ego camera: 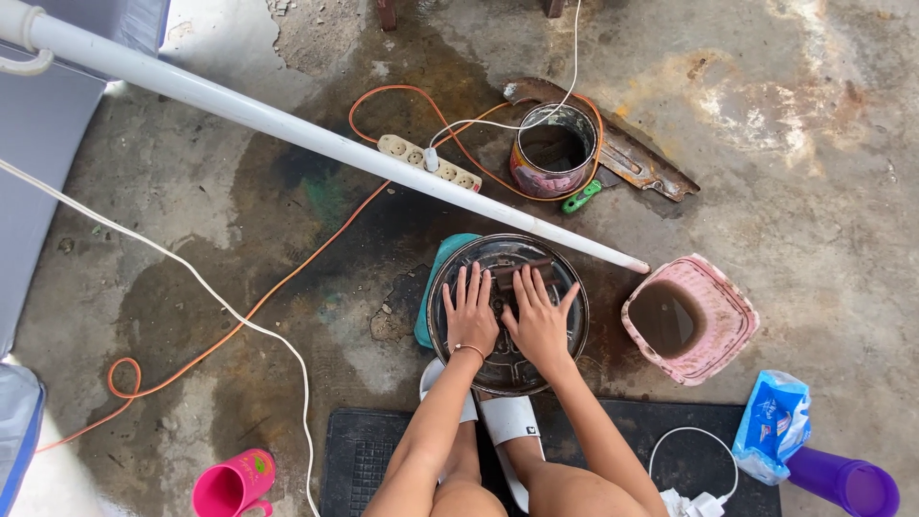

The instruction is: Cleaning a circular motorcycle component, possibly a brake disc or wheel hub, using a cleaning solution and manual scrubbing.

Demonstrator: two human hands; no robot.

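- Left hand [471,318] and right hand [539,321] pressed flat, fingers [474,285] spread, inside round dark metal pan [565,345] on wet concrete floor [814,191].
- Small dark brown piece [522,270] just beyond the fingertips, at 12 o'clock in the pan.
- Teal board [438,273] under the pan's 9 o'clock edge.
- Pink basket [720,325] of murky water at 3 o'clock.
- Rusty tin can [536,172] at 12 o'clock, power strip [428,162] with orange cable [287,278] at 11.
- White pipe [287,126] slanting across, ending near the basket.
- Pink cup [235,483] at 8 o'clock, purple bottle [847,483] and blue packet [772,421] at 4.
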